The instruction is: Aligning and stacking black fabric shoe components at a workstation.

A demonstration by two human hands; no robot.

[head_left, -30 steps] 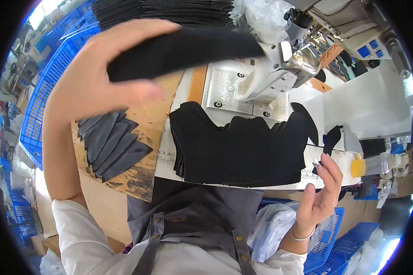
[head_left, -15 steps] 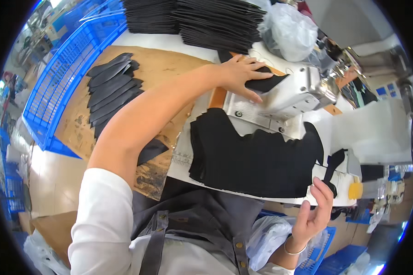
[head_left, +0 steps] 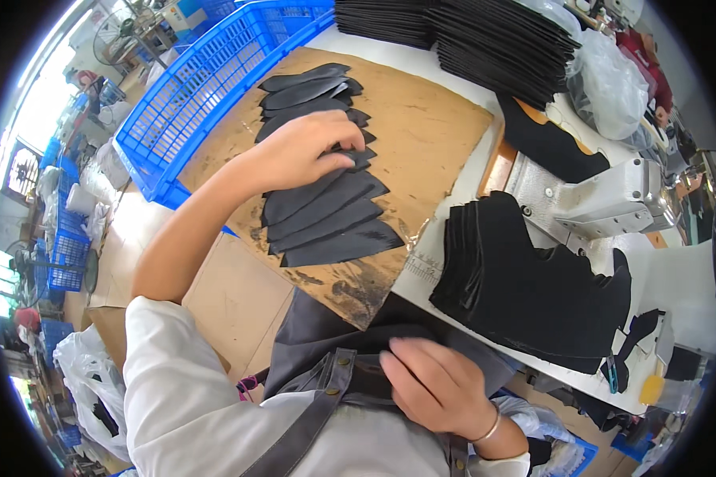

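Observation:
My left hand [head_left: 310, 151] is over a fanned row of dark leaf-shaped pieces [head_left: 326, 207] on a worn tan board [head_left: 422, 119]. Its fingers are bent, with a gap between thumb and forefinger; whether the hidden fingertips touch a piece I cannot tell. My right hand [head_left: 441, 385] is low in front of my apron, fingers loosely bent and nothing visible in them. A stack of black cut pieces [head_left: 533, 286] lies on the white table right of the board. Beyond it, a black piece [head_left: 545, 139] rests beside the white sewing machine arm [head_left: 612, 195].
A blue plastic basket [head_left: 191, 95] stands at the far left of the board. Tall piles of folded black material [head_left: 501, 48] sit at the back, with a clear plastic bag [head_left: 608, 83] beside them. Teal-handled snips [head_left: 611, 372] and a yellow-capped container [head_left: 652, 389] are at the right table edge.
My left hand has left the black piece by the machine and come over the leaf-shaped pieces. My right hand has drawn in toward my apron. The view has swung left.

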